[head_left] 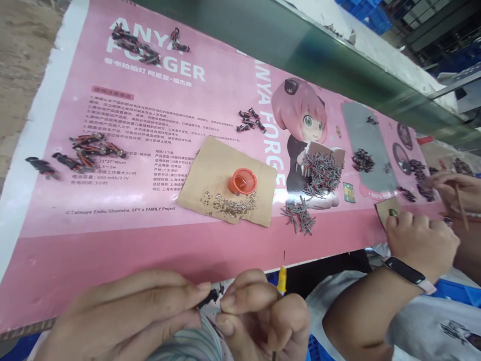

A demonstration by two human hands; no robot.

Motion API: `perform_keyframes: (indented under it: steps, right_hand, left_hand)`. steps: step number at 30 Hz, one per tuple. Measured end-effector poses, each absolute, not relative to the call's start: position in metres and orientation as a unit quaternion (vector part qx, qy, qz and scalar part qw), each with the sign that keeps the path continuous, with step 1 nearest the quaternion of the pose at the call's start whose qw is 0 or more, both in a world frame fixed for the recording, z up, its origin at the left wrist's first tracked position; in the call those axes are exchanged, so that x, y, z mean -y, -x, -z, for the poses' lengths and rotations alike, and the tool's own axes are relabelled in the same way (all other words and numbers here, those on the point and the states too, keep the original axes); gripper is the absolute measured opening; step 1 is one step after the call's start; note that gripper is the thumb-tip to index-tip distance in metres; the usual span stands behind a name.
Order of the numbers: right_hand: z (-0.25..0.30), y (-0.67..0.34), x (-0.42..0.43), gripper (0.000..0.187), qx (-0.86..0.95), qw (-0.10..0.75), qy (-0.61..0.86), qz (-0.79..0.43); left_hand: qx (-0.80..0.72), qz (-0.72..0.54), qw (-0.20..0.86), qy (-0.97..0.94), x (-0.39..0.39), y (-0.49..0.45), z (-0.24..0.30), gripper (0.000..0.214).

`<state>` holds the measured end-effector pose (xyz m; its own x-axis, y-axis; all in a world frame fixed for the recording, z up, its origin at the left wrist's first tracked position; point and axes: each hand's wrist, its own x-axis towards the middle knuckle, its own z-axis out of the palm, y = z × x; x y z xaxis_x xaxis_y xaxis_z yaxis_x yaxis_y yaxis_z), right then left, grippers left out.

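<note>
My left hand (139, 316) is at the bottom left, fingers pinched on a small black part (211, 296) at the table's near edge. My right hand (263, 316) is closed beside it, thumb and forefinger touching the same small part, with a thin tool with a yellow handle (281, 280) held upright in the fist. Ahead on the pink printed sheet (150, 165) lies a brown cardboard piece (229, 183) with an orange cap (242, 181) and a scatter of tiny metal bits (233, 204).
Piles of small dark pins (319, 175) and clusters of red-and-black wired parts (92, 150) lie on the sheet. At right a co-worker's hand (421, 240) with a wrist band works by another cardboard scrap. A green conveyor edge (338, 55) runs along the back.
</note>
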<state>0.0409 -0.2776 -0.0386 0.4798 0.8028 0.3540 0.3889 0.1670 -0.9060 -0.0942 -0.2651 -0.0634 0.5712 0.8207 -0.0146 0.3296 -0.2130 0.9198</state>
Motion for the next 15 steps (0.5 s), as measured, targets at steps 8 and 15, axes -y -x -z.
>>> perform_keyframes:
  steps: [8,15]
  right_hand:
    - [0.047,-0.021,0.277,0.052,0.418,0.671,0.595,-0.144]
    - [0.031,-0.039,0.272,0.070,0.474,0.592,0.630,-0.166]
  left_hand:
    - [-0.423,-0.262,0.480,-0.723,0.251,0.106,0.064,0.043]
    - [-0.450,-0.274,0.466,-0.711,0.244,0.117,0.050,0.031]
